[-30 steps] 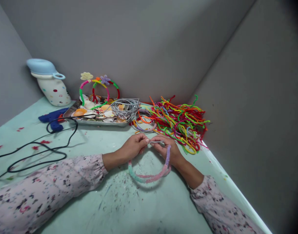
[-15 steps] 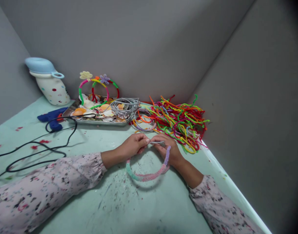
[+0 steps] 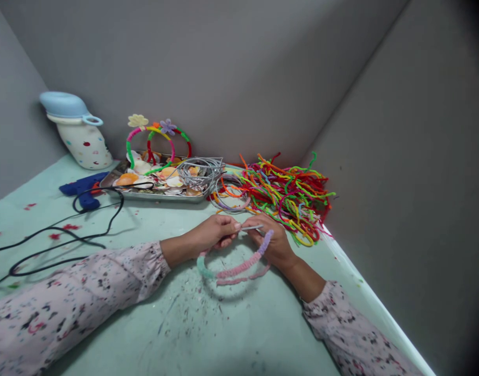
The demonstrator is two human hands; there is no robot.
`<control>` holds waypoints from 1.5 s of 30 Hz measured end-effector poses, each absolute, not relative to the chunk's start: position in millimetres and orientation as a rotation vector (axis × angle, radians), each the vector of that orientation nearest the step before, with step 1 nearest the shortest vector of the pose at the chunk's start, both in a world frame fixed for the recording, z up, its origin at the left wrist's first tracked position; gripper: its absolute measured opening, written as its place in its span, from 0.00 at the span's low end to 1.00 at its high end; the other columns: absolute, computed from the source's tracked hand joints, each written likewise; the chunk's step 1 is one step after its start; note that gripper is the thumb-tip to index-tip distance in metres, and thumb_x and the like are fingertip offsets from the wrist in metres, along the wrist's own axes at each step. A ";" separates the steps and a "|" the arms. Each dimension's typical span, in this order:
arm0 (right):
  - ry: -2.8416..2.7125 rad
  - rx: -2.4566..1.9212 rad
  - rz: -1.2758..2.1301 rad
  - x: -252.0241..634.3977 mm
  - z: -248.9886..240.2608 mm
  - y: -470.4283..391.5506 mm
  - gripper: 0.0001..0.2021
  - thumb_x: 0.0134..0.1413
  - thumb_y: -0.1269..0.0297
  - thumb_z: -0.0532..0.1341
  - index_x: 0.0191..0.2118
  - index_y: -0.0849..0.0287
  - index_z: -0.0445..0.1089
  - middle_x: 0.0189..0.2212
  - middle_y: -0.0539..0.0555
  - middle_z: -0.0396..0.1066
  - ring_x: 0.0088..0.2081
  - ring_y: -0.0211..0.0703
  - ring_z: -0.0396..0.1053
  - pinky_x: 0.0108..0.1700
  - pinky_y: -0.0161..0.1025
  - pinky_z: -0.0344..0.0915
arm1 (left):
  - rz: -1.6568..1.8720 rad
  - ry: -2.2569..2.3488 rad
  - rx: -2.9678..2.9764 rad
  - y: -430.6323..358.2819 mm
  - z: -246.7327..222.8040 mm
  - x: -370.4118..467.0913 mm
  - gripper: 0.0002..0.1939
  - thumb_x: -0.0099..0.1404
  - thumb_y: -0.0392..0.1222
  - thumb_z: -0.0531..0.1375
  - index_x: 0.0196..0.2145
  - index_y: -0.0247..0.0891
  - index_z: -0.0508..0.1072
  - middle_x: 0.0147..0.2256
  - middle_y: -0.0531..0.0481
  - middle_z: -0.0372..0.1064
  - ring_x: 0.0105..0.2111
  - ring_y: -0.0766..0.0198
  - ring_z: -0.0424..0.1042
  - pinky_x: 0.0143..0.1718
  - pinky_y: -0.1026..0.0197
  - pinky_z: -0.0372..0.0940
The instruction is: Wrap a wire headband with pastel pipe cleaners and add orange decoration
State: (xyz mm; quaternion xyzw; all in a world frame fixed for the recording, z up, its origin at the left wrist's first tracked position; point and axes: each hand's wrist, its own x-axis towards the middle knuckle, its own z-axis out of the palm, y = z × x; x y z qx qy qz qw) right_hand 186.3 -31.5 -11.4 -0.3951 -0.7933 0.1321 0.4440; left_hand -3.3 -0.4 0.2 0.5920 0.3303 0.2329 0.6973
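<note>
My left hand [image 3: 219, 231] is closed, thumb and index finger pinching a grey wire end [image 3: 252, 227] of a hoop. My right hand [image 3: 274, 241] is closed around the hoop's other side; some of its fingers are hidden. Fuzzy pipe cleaner in mint green, pink and lilac wraps the hoop [image 3: 239, 269], which hangs below both hands just over the table. A thin pink pipe-cleaner strand [image 3: 233, 282] shows under its lower curve. The bare wire points across to the right hand's fingertips.
Behind my hands lie a heap of colourful pipe cleaners [image 3: 290, 193] and a metal tray [image 3: 164, 198] with shells, coiled grey wire [image 3: 202, 172] and flower-topped hoops [image 3: 151, 128]. Leftward are a blue glue gun [image 3: 86, 189], its black cord [image 3: 67, 235] and a white bottle [image 3: 84, 141]. Walls stand close behind and right.
The hoop has tilted in my hands, its lower curve rising so the pink strand shows apart from it. The grey wire end slants more. Both hands stay nearly in place.
</note>
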 end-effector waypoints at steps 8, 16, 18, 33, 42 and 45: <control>-1.978 -0.991 0.325 187.6 -11.9 -31.5 0.08 0.57 0.65 0.56 0.38 0.52 0.73 0.34 0.53 0.73 0.38 0.44 0.68 0.44 0.44 0.63 | 0.459 0.755 1.337 -3.0 9.6 -6.7 0.15 0.59 0.53 0.55 0.27 0.36 0.63 0.18 0.57 0.55 0.14 0.74 0.51 0.12 0.71 0.43; -1.959 -0.987 0.321 185.0 -10.1 -30.0 0.07 0.55 0.67 0.57 0.38 0.53 0.72 0.34 0.54 0.71 0.39 0.44 0.68 0.43 0.43 0.65 | 0.547 0.742 1.279 1.0 1.2 -0.9 0.14 0.58 0.51 0.58 0.29 0.37 0.62 0.20 0.57 0.59 0.14 0.75 0.55 0.13 0.71 0.46; -1.956 -0.995 0.313 185.1 -10.6 -28.9 0.07 0.54 0.68 0.58 0.38 0.54 0.72 0.35 0.55 0.71 0.39 0.44 0.68 0.43 0.43 0.65 | 0.559 0.753 1.270 0.9 0.4 0.1 0.15 0.57 0.51 0.58 0.29 0.37 0.62 0.20 0.57 0.60 0.14 0.75 0.55 0.13 0.71 0.47; -1.841 -1.148 0.299 186.0 -13.0 -24.7 0.09 0.52 0.72 0.58 0.39 0.57 0.70 0.34 0.54 0.69 0.35 0.41 0.67 0.37 0.38 0.65 | 0.581 0.831 1.322 -2.3 -1.9 -0.4 0.16 0.58 0.54 0.57 0.28 0.37 0.64 0.17 0.58 0.57 0.12 0.75 0.53 0.12 0.71 0.46; -1.851 -1.077 0.335 183.5 -4.6 -33.1 0.06 0.52 0.69 0.59 0.37 0.57 0.68 0.33 0.53 0.69 0.36 0.43 0.67 0.39 0.41 0.64 | 0.665 0.863 1.289 -4.0 1.8 -0.8 0.15 0.59 0.53 0.56 0.28 0.37 0.65 0.17 0.58 0.58 0.12 0.75 0.52 0.11 0.72 0.45; -1.831 -1.086 0.338 181.6 -2.6 -34.3 0.03 0.54 0.67 0.58 0.34 0.56 0.69 0.30 0.52 0.69 0.33 0.41 0.66 0.36 0.39 0.63 | 0.678 0.839 1.275 -4.3 3.7 -0.9 0.15 0.59 0.52 0.57 0.28 0.36 0.66 0.16 0.57 0.59 0.13 0.75 0.53 0.12 0.72 0.46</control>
